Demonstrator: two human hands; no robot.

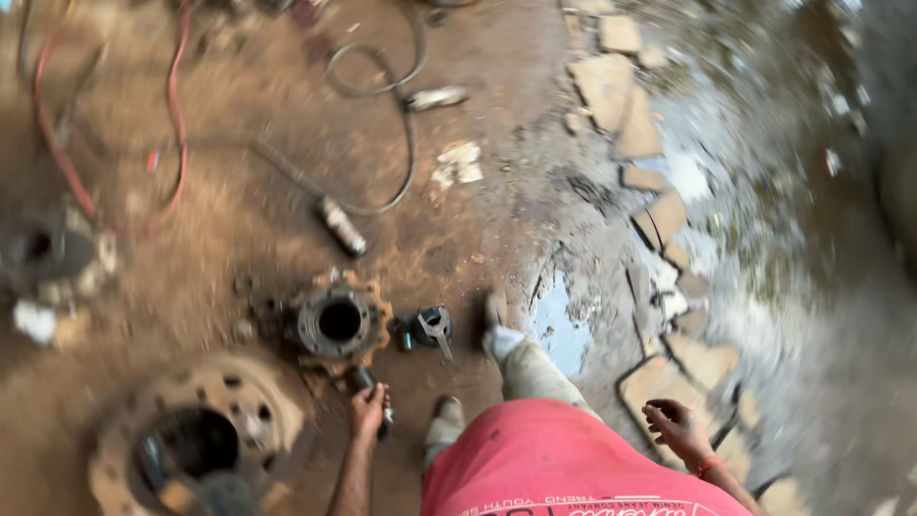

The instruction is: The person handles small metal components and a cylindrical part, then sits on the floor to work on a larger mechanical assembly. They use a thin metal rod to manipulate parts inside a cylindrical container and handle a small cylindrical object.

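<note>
We count two bare hands. The left hand (367, 409) hangs low on the near left, fingers curled around a short dark cylindrical metal tool (375, 401); the grip is closed on it, though blur hides the exact finger positions. The tool sits in that hand, just near of the hub described below. The right hand (673, 427) is held out on the near right, fingers loosely spread, holding nothing; a red band circles its wrist. The person wears a red shirt (564, 463) and light trousers, with two feet (497, 311) visible, one stepping forward towards the middle of the scene.

We count one rusty round wheel hub with a dark central bore (339, 322) on the ground at centre left. Just right of it lies one small dark metal bracket-like part (430, 327). On the near left lies one large rusty round brake drum with a ring of bolt holes (196, 435). A further round rusty part (43, 250) lies at the far left edge, too blurred to identify.

We count one red hose (177, 115) and one dark hose (406, 134) looping across the far ground, each of two dark hose runs ending in a metal fitting (341, 225).

The surface is bare, damp brown earth (239, 191). To the right lies a muddy puddle (559, 330) bordered by broken flat stone slabs (611, 86). The setting is outdoors.
</note>
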